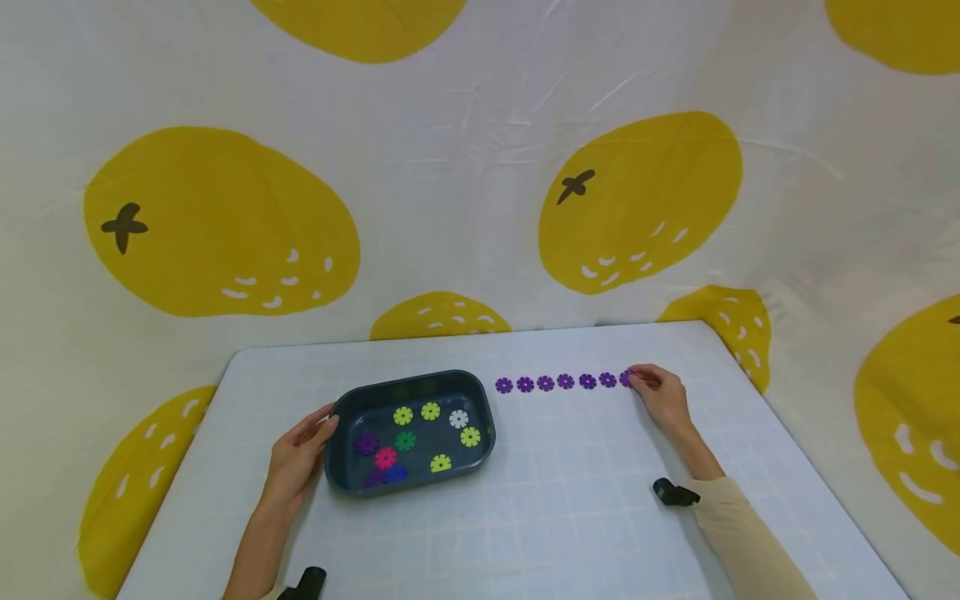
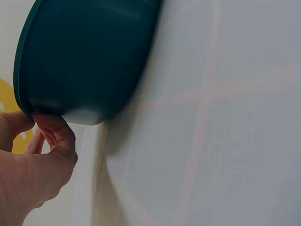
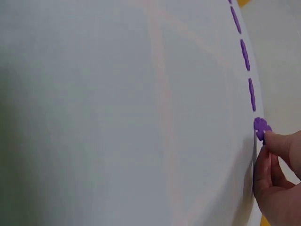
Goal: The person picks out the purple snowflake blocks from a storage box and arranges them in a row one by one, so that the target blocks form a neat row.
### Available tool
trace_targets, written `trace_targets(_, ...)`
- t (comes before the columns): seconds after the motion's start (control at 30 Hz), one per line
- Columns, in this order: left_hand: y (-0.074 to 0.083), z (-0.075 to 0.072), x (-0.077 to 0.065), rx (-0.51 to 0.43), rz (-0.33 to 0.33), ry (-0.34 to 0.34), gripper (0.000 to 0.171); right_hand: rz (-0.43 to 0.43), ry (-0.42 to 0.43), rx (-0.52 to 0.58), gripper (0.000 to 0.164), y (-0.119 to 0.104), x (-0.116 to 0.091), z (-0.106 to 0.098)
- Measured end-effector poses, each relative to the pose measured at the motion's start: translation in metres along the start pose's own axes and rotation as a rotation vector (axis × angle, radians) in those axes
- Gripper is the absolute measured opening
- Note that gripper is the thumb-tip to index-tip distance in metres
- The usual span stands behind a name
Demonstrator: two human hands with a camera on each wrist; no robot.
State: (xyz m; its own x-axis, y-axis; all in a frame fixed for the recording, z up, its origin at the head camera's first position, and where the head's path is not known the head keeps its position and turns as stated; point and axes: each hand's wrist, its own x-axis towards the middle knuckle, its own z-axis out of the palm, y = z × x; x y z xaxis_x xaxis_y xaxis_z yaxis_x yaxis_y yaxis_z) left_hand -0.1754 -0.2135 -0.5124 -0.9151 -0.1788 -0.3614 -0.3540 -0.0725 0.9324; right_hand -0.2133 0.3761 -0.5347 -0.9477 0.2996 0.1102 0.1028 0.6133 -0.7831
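Observation:
My left hand grips the left rim of a dark teal plastic tray, thumb and fingers pinching its edge in the left wrist view. Inside the tray lie several notched flower-shaped discs: yellow-green ones, a white one, a green one, a pink one, a blue one and purple ones. To the tray's right, a row of purple discs lies flat on the table. At the row's right end my right hand pinches a purple disc, tilted up from the tabletop in the right wrist view.
The white table has a faint grid pattern and rounded corners. Behind it hangs a pale cloth printed with large yellow fruit. Black wrist devices sit at both forearms.

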Motion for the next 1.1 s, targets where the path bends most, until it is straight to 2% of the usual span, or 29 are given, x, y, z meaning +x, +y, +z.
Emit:
trace_targets(0.27,0.000,0.000,-0.001,-0.011,0.006,-0.009,0.063,-0.051,-0.027,-0.072,0.025,-0.002,0.005,0.000)
trace_targets(0.5,0.002,0.003,-0.002,-0.011,0.014,-0.006,0.061,-0.059,-0.004,-0.107,0.021,-0.009,0.006,0.000)
trace_targets(0.77,0.001,0.003,0.000,-0.016,0.022,-0.013,0.060,-0.030,0.001,-0.085,0.027,-0.010,0.003,0.001)
trace_targets(1.1,0.000,-0.001,-0.002,-0.019,0.012,-0.017,0.063,-0.119,-0.048,-0.052,0.026,-0.034,-0.002,0.010)
